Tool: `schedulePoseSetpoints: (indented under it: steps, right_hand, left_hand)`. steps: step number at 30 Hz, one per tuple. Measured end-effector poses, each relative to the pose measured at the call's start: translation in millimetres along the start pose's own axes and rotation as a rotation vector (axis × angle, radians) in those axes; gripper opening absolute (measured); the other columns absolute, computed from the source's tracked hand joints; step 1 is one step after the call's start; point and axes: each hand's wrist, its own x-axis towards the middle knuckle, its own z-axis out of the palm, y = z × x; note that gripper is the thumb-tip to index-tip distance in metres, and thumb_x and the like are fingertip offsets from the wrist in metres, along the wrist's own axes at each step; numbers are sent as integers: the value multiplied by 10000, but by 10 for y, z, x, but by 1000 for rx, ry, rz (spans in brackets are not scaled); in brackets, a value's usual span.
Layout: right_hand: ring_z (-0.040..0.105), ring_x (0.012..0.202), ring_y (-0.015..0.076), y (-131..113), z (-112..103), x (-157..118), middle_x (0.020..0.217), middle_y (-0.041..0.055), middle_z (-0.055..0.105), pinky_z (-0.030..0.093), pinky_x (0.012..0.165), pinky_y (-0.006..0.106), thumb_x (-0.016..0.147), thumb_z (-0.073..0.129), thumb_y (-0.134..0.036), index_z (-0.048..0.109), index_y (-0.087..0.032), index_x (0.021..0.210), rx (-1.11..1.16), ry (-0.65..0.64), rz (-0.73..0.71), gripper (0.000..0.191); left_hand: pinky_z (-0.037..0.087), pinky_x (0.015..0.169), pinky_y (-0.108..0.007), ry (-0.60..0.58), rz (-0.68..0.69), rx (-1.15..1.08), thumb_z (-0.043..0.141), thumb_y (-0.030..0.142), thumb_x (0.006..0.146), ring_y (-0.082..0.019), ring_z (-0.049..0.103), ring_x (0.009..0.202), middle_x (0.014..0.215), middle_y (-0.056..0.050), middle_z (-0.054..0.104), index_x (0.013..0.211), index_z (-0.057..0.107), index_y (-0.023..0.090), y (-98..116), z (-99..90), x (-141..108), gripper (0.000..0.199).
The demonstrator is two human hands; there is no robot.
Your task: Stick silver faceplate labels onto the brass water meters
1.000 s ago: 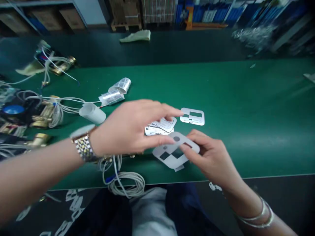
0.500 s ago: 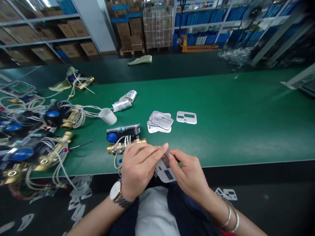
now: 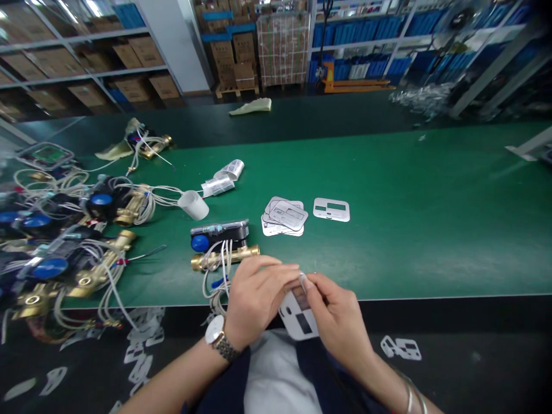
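The right hand (image 3: pixel 340 316) clamps the far end of a white cut-out label (image 3: pixel 294 322) between its thumb and bent fingers. The left hand (image 3: pixel 259 293), a wristwatch (image 3: pixel 215 330) behind it, lays its fingers close together, with the tips at the label's far left edge; its thumb is hidden, so I cannot tell whether it grips too. The label is just off the near edge of the green bench (image 3: pixel 409 213), above the lap. Its long axis (as far as the covering fingers let me judge) runs away from the body, the free end pointing back toward the person and tilted down, with a dark rectangular opening near that end.

On the bench beyond, a single label (image 3: pixel 331 201) lies flat with its long axis running left to right, just beside a fanned stack of labels (image 3: pixel 284 215). Left of the stack sits a meter (image 3: pixel 235 231), its brass pipe (image 3: pixel 241 253) lying crosswise near the left hand.
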Motion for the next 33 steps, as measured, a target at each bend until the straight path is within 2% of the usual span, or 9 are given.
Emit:
schedulePoseSetpoints:
  steps: [3, 8, 12, 19, 22, 25, 27, 29, 33]
  right_hand:
    - [728, 798, 234, -22, -93, 37, 925, 70, 774, 594, 785, 379, 1049, 526, -471, 766, -293, 1223, 98, -140, -29, 346]
    - [720, 705, 190, -53, -96, 181, 852, 30, 743, 615, 673, 335, 987, 647, -530, 652, -302, 1372, 627, -384, 191, 447]
    - [655, 810, 146, -22, -125, 267, 955, 17, 656, 587, 667, 242, 857, 838, -370, 748, -240, 854, 455, -111, -40, 157]
    - [691, 601, 158, 87, -775, 196, 870, 38, 750, 593, 540, 288, 929, 773, -333, 694, -220, 974, 150, 425, -218, 145]
    - [700, 586, 187, 60, -998, 230, 831, 43, 738, 576, 483, 306, 833, 859, -330, 681, -218, 957, 99, 805, -227, 245]
    - [661, 546, 171, 21, -1074, 249, 814, 38, 721, 542, 447, 300, 796, 875, -318, 688, -229, 936, 97, 947, -187, 250]
    - [615, 514, 154, 23, -1054, 216, 771, 36, 707, 510, 427, 285, 808, 867, -355, 719, -233, 926, 35, 901, -129, 226]
    - [595, 509, 150, 53, -990, 153, 751, 37, 701, 496, 406, 267, 817, 857, -420, 750, -236, 946, -36, 763, -45, 249]
    - [644, 572, 157, 92, -784, 35, 794, 47, 739, 525, 412, 227, 812, 850, -472, 776, -223, 965, -45, 412, 56, 301]
  left_hand:
    - [540, 880, -412, -66, -42, -98, 671, 159, 970, -212, 651, 939, 994, 10, 799, 961, 711, 252, -44, -106, 134, 102]
    - [462, 992, -436, -38, -145, -162, 696, 238, 965, -254, 553, 1162, 1282, -55, 669, 880, 694, 241, 30, -166, 229, 85]
    - [444, 1001, -397, 12, -266, -248, 665, 214, 983, -231, 562, 1158, 1280, -61, 630, 926, 651, 231, 72, -123, 127, 62]
    - [488, 800, -270, 4, -598, -598, 598, 272, 1035, -151, 647, 895, 1011, -18, 691, 959, 578, 223, 57, -161, -252, 93]
    - [454, 710, -250, -196, -637, -631, 637, 309, 1014, -132, 617, 752, 850, 11, 679, 921, 619, 212, 162, -64, -337, 136]
    - [439, 746, -268, -616, -449, -657, 790, 335, 906, -161, 653, 806, 854, 13, 737, 952, 685, 218, 241, 58, -302, 164]
    - [455, 761, -282, -730, -446, -710, 892, 388, 796, -189, 683, 859, 965, -6, 783, 1154, 687, 244, 248, 101, -229, 437]
    - [471, 724, -279, -605, -620, -808, 922, 440, 744, -184, 685, 836, 1046, -33, 789, 1311, 623, 249, 224, 104, -138, 668]
    - [469, 684, -242, -269, -875, -1014, 817, 449, 860, -120, 621, 723, 887, -16, 744, 1165, 643, 189, 163, 61, 9, 437]
